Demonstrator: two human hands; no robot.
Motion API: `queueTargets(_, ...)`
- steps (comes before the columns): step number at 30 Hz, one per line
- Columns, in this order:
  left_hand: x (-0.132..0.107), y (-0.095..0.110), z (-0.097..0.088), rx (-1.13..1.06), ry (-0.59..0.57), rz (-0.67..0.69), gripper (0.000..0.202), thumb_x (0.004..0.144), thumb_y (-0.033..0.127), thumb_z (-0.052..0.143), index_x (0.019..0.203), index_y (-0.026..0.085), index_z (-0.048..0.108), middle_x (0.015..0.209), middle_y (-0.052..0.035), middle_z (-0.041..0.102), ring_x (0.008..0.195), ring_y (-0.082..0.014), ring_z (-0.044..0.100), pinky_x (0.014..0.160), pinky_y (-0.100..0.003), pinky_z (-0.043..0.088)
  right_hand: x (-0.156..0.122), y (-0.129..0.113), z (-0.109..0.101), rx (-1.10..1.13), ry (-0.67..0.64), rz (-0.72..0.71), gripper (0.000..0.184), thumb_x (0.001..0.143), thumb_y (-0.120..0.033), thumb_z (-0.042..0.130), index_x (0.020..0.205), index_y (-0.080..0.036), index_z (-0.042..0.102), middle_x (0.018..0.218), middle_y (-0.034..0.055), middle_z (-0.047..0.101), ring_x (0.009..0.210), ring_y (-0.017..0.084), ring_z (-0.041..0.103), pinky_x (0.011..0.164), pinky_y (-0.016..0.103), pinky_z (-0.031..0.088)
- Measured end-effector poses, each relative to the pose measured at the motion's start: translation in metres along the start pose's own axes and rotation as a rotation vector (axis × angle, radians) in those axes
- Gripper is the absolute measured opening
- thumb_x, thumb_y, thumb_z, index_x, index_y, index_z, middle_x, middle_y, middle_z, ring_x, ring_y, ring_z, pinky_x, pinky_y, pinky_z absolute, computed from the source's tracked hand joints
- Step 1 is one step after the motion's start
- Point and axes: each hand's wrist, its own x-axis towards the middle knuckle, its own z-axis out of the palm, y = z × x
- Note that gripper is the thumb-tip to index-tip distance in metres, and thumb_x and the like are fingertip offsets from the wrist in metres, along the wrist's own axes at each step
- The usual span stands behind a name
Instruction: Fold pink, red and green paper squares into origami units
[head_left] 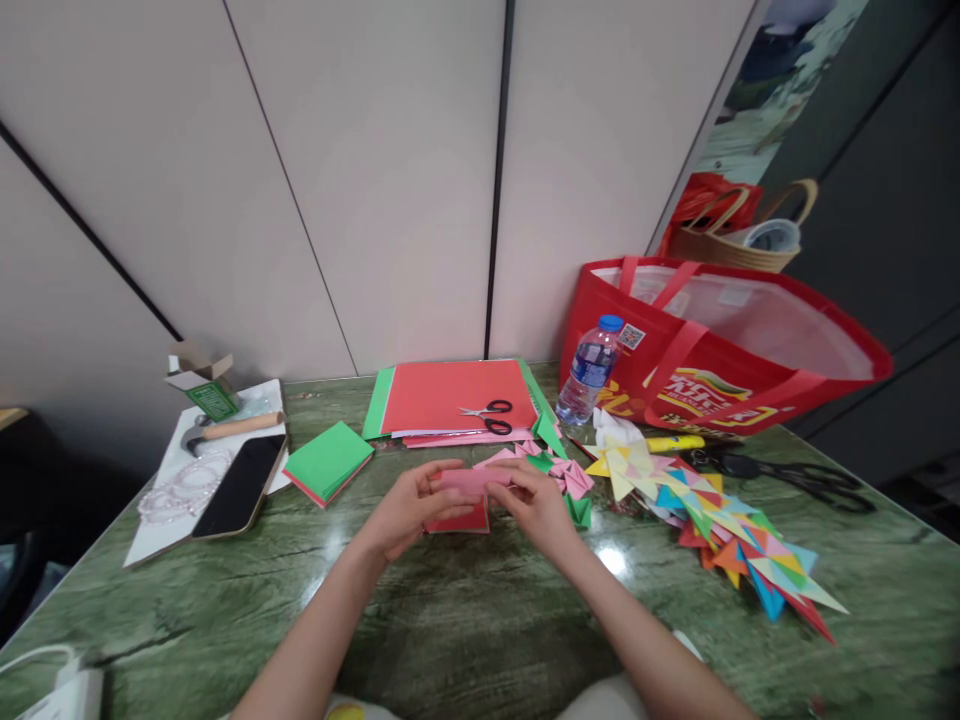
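Note:
A narrow strip of folded pink paper (471, 482) is held level between my two hands, above the table. My left hand (409, 505) pinches its left end, thumb in front and fingers behind. At the right end, my right hand (532, 498) grips it the same way. Below the strip lies a small stack of red paper (463, 520), partly covered by my left fingers. Just beyond my right hand sit folded pink paper pieces (576, 478) and a folded green piece (579, 511).
Coloured sheets (450, 390) lie at the back with scissors (491, 414) on top. A green paper stack (330, 460), a phone (244, 485) and a hammer (240, 427) are leftward. A water bottle (591, 370), red bag (675, 350) and colourful folded stars (739, 530) occupy the right.

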Motion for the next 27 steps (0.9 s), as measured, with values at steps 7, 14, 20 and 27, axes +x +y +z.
queueTargets(7,-0.003,0.003,-0.002,-0.066,-0.128,-0.033,0.048,0.071,0.042,0.060,0.107,0.011,0.055,0.096,-0.0156,0.066,0.091,-0.0267,0.061,0.086,-0.042,0.042,-0.002,0.000,-0.002,-0.059,-0.073,-0.101,0.022,0.074,-0.022,0.058,0.095,-0.023,0.064,0.099,0.0084,0.058,0.079,0.019,0.058,0.057,0.027,0.049)
queueTargets(14,-0.003,0.002,-0.004,0.054,-0.054,-0.051,0.037,0.071,0.029,0.063,0.104,0.012,0.059,0.102,-0.0142,0.064,0.090,-0.0228,0.061,0.073,-0.032,0.048,-0.004,0.009,0.000,-0.173,-0.115,-0.261,0.041,0.070,-0.005,0.051,0.103,-0.027,0.060,0.103,0.0055,0.054,0.091,0.018,0.055,0.076,0.032,0.047)
queueTargets(20,-0.004,0.005,-0.001,0.159,-0.113,-0.069,0.046,0.067,0.029,0.066,0.109,0.015,0.056,0.101,-0.0127,0.065,0.086,-0.0218,0.062,0.074,-0.031,0.047,-0.006,0.012,0.001,-0.249,-0.132,-0.281,0.045,0.071,-0.005,0.051,0.110,-0.028,0.055,0.106,0.0061,0.052,0.095,0.018,0.053,0.078,0.032,0.047)
queueTargets(27,0.001,-0.002,-0.004,0.273,0.039,-0.051,0.047,0.064,0.030,0.068,0.107,0.015,0.055,0.096,-0.0106,0.067,0.083,-0.0206,0.062,0.068,-0.028,0.046,-0.007,0.008,0.002,-0.350,-0.070,-0.315,0.050,0.072,-0.008,0.052,0.118,-0.027,0.048,0.112,0.0077,0.049,0.102,0.021,0.049,0.084,0.037,0.045)
